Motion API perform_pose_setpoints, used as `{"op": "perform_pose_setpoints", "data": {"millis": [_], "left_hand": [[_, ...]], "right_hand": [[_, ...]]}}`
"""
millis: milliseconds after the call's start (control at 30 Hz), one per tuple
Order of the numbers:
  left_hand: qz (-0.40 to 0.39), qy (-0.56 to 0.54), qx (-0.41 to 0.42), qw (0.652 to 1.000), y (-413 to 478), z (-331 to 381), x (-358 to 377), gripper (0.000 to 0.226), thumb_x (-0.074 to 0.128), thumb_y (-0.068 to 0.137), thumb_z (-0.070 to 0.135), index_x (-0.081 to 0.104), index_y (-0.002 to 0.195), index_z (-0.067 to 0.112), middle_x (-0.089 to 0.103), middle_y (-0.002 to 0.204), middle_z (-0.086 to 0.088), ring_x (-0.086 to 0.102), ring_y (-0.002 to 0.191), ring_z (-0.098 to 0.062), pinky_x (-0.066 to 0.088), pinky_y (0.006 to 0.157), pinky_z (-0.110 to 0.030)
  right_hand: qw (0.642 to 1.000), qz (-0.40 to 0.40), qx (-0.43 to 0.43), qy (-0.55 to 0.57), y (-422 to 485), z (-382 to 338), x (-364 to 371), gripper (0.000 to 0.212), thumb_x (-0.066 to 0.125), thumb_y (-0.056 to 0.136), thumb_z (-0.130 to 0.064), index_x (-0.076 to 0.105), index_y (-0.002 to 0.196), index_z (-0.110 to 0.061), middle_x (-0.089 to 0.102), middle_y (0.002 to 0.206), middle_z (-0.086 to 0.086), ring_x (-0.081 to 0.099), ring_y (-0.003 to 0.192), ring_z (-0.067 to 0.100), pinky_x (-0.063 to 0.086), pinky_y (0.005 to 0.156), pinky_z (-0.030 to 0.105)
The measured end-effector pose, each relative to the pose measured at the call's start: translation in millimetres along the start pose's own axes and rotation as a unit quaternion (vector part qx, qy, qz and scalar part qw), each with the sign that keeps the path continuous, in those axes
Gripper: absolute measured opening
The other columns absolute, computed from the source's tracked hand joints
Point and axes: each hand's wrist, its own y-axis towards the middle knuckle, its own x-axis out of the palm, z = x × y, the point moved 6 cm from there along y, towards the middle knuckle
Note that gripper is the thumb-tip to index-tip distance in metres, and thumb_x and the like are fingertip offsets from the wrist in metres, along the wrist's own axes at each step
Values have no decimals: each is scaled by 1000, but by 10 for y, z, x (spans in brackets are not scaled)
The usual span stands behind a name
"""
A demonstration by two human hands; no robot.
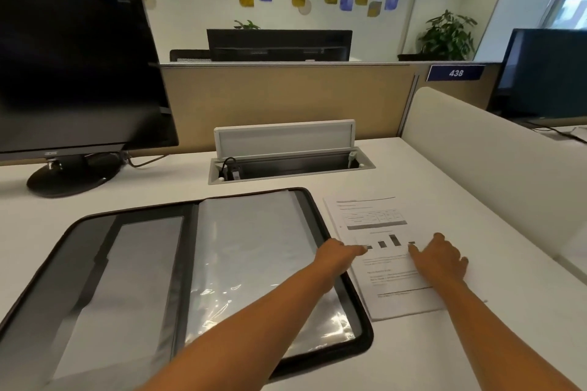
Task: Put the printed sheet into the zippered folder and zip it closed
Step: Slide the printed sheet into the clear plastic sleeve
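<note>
Setting: An office cubicle with a white tabletop (444, 174). A dark monitor (73, 73) stands well beyond the hands to their left, and an open cable hatch (286, 152) lies straight ahead of them.
Zippered folder (95, 263): Unzipped and spread flat, to the left of both hands. Its right rim passes under the left wrist, and clear plastic sleeves show inside.
Printed sheet (371, 219): Flat on the tabletop beneath both hands, just beside the folder's right rim and outside it.
Left hand (336, 252): Fingers stretched out, tips touching the sheet's left side. It grips nothing.
Right hand (441, 259): Laid flat with fingers spread on the sheet's right half. It grips nothing.
Handling: The sheet is probably light, thin and floppy. Lying flat, it offers no raised edge to pinch. A corner likely needs lifting first, then a hold at both sides so it neither sags nor creases. The glossy sleeves look slippery.
Progress: Early; the sheet is not yet inside and the zip is open.
</note>
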Motion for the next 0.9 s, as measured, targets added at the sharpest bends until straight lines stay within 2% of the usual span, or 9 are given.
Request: {"op": "perform_pose_setpoints", "data": {"millis": [133,233,333,467,567,667,800,900], "left_hand": [[-5,-40,-7,999,69,39,90,49,61,86,32,47,129,13,51,135,-3,48,119,-23,39,89,-26],[-6,-46,-6,999,84,30,146,48,60,86,32,46,129,14,51,135,-3,48,121,-23,38,88,-25],[-1,-47,-2,999,99,-8,159,45,59,87,30,48,128,14,51,135,-2,48,122,-22,36,86,-24],[2,-65,0,998,102,-42,129,41,58,88,28,50,126,13,52,135,-2,48,121,-22,37,87,-26],[8,-72,-6,997,86,-77,97,41,57,89,28,49,126,12,51,135,-3,47,120,-22,37,85,-26],[6,-98,-14,995,67,-95,46,44,57,89,27,47,128,10,50,136,-5,46,121,-22,37,86,-27],[21,-147,-37,988,15,-99,-89,53,59,87,30,39,131,7,44,139,-11,42,126,-28,37,102,-37],[27,-182,-31,982,-53,-83,-229,56,59,86,32,38,132,7,40,141,-14,39,129,-31,35,106,-42]], "right_hand": [[1000,10,15,-8,77,-11,-45,59,57,86,-38,37,123,4,48,127,24,42,118,39,36,98,47],[998,3,57,24,127,3,-62,58,58,85,-35,38,123,4,46,128,23,40,120,39,36,97,48],[995,-13,80,52,154,12,-50,49,52,89,-31,42,123,2,50,128,22,45,118,39,36,98,46],[993,7,73,95,154,-14,-88,33,45,93,-17,48,123,-2,56,122,24,53,108,41,43,89,43],[991,54,46,113,141,-105,-245,23,44,94,-14,56,110,-2,61,109,25,58,96,41,45,79,40],[987,98,0,131,95,-276,-474,19,44,94,-13,58,103,-3,64,102,24,59,88,39,40,69,35],[974,151,-65,157,-48,-577,-831,18,45,94,-14,57,103,-5,64,100,23,59,87,39,38,69,34],[959,181,-119,185,-206,-838,-1082,17,46,94,-16,58,101,-6,65,96,19,56,80,33,38,68,33]]}}
